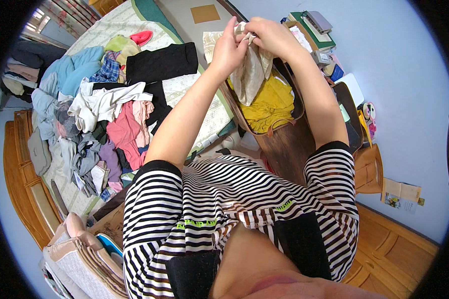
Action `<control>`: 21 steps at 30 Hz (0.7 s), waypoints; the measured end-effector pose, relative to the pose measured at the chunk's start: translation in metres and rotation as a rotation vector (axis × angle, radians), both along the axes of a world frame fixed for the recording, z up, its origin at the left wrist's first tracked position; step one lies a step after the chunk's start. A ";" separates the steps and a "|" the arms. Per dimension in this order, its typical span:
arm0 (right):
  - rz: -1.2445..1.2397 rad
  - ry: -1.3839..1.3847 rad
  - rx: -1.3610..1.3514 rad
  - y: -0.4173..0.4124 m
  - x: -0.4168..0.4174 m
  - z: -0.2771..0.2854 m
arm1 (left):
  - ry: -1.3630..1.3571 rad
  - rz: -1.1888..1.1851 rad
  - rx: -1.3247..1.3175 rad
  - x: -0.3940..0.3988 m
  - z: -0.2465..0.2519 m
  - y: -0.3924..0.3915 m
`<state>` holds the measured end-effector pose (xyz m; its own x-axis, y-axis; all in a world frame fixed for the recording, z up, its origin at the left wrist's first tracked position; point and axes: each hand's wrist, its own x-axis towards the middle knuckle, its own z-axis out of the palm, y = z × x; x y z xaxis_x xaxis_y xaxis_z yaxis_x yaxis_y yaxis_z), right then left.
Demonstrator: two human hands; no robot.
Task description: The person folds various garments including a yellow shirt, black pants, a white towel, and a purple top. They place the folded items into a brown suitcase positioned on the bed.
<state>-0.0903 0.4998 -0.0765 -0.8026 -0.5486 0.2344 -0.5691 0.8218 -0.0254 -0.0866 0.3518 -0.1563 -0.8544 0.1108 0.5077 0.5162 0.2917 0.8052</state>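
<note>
My left hand (230,48) and my right hand (267,35) come close together near the top of the view, both gripping a cream patterned cloth (247,80). Its gathered upper part is pinched between my fingers, and the rest hangs down. Beneath it, mustard-yellow fabric (271,106) lies bunched in a brown storage box with a leather-like handle (275,129). Part of the box and its contents is hidden by the hanging cloth. Left of my left hand, a folded black garment (162,61) lies flat on the bed.
Heaped clothes (108,116) spread over the bed (187,97), with a wooden headboard (33,179) at the left. Right of my right arm stand a second brown box (350,97), books and folders (314,30) and small items along the wall. Folded fabric (86,269) is stacked at the lower left.
</note>
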 end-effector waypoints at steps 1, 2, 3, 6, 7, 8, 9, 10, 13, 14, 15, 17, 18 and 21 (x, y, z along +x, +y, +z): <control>0.010 0.026 -0.034 0.002 -0.001 0.001 | 0.129 0.063 -0.015 0.004 -0.003 0.000; 0.020 0.052 -0.068 0.006 -0.005 0.001 | 0.259 0.126 -0.029 0.010 -0.007 -0.001; 0.026 0.078 -0.101 0.011 -0.009 0.001 | 0.244 0.140 -0.116 0.023 -0.008 -0.005; -0.045 0.083 -0.087 0.008 -0.010 0.019 | 0.396 0.041 -0.331 0.061 -0.041 -0.016; -0.079 0.059 -0.084 0.006 -0.007 0.025 | 0.337 -0.007 -0.395 0.074 -0.049 -0.017; -0.060 0.107 -0.080 0.010 -0.010 0.025 | 0.294 -0.020 -0.403 0.082 -0.061 -0.017; -0.071 0.113 -0.117 0.006 -0.008 0.029 | 0.243 -0.023 -0.483 0.089 -0.066 -0.018; -0.081 0.118 -0.153 0.000 -0.006 0.037 | 0.206 -0.017 -0.562 0.094 -0.070 -0.019; -0.125 0.139 -0.223 -0.012 -0.003 0.050 | 0.115 -0.002 -0.725 0.097 -0.079 -0.026; -0.155 0.137 -0.228 -0.015 0.001 0.056 | 0.086 0.005 -0.767 0.096 -0.082 -0.032; -0.188 0.140 -0.233 -0.015 0.002 0.060 | 0.095 0.035 -0.729 0.092 -0.078 -0.040; -0.282 0.184 -0.260 -0.006 0.002 0.075 | 0.131 0.057 -0.632 0.073 -0.067 -0.066; -0.346 0.179 -0.291 -0.007 0.005 0.085 | 0.217 0.100 -0.584 0.062 -0.050 -0.088; -0.495 0.016 -0.625 -0.023 0.022 0.119 | 0.305 0.183 -0.345 0.031 0.019 -0.170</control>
